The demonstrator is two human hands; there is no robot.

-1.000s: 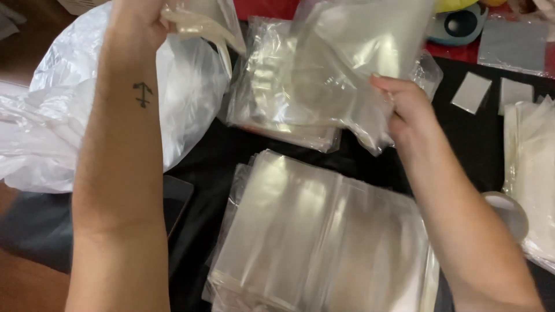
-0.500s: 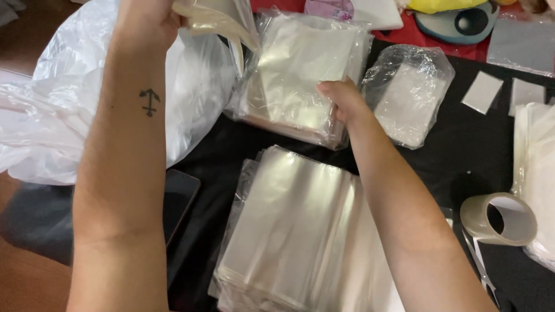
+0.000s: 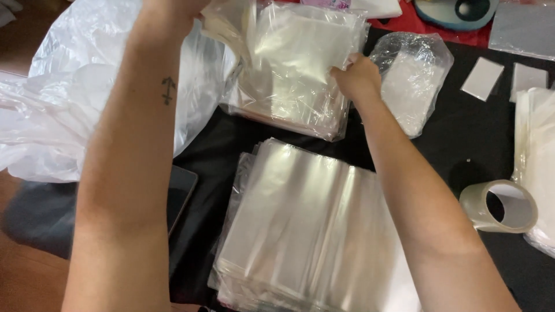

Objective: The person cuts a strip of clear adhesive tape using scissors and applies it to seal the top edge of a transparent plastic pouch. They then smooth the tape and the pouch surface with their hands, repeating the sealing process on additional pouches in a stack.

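My left hand is raised at the top edge and mostly cut off by it. A crumpled clear plastic bag hangs from its grip. My right hand reaches forward and grips the right edge of a pack of clear plastic bags lying on the black table cover. A thick stack of flat clear bags lies close to me, between my forearms.
A big white plastic bag fills the left side, with a dark phone beside it. A clear wrapped bundle, two white cards, a tape roll and another bag stack lie on the right.
My right hand put down the clear bundle it held up on the right and moved to the right edge of the far pack. My left hand stayed raised.
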